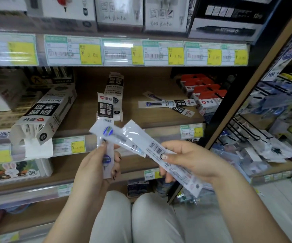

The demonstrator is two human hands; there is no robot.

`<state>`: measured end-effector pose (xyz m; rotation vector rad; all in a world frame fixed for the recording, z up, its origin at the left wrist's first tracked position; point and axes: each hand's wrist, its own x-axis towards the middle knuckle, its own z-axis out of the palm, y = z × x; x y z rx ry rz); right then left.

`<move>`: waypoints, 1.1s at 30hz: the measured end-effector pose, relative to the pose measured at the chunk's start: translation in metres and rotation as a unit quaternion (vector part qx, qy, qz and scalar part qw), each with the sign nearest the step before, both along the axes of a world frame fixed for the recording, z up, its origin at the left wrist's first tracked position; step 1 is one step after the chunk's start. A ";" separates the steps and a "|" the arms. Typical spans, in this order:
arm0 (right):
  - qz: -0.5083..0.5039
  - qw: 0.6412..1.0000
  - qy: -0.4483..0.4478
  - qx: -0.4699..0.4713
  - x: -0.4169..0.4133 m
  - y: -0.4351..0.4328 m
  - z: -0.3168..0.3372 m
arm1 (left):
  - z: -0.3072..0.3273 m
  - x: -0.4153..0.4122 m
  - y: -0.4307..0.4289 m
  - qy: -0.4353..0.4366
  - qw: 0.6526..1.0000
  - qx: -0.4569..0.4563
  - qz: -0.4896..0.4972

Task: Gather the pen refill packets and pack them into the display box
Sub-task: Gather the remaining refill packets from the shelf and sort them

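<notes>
clear plastic refill packets fill both hands: the left hand (103, 165) pinches one packet (106, 137) upright, the right hand (187, 160) grips a slanted pair (147, 146). square their ends into one stack first, then feed them into the open box (43, 114) lying tipped on the shelf (82, 109); loose packets (169, 103) remain there.

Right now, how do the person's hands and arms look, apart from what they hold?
Both forearms are bare, with no sleeves or gloves visible. The left hand has dark polish on its nails. The right hand shows a pale, decorated thumbnail. No rings or a watch can be seen.
</notes>
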<state>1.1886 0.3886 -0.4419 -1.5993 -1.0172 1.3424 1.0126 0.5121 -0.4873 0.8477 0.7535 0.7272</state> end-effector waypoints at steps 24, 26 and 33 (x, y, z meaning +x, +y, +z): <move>0.099 0.920 -0.380 0.004 0.023 0.022 0.080 | -0.010 -0.022 -0.013 0.038 0.899 0.108 -0.422; -0.041 0.914 -0.398 0.068 0.024 0.024 0.070 | -0.016 -0.020 -0.014 0.042 0.935 0.064 -0.346; -0.159 0.960 -0.215 0.082 -0.027 0.030 0.017 | -0.014 0.004 -0.023 0.046 0.989 0.049 -0.131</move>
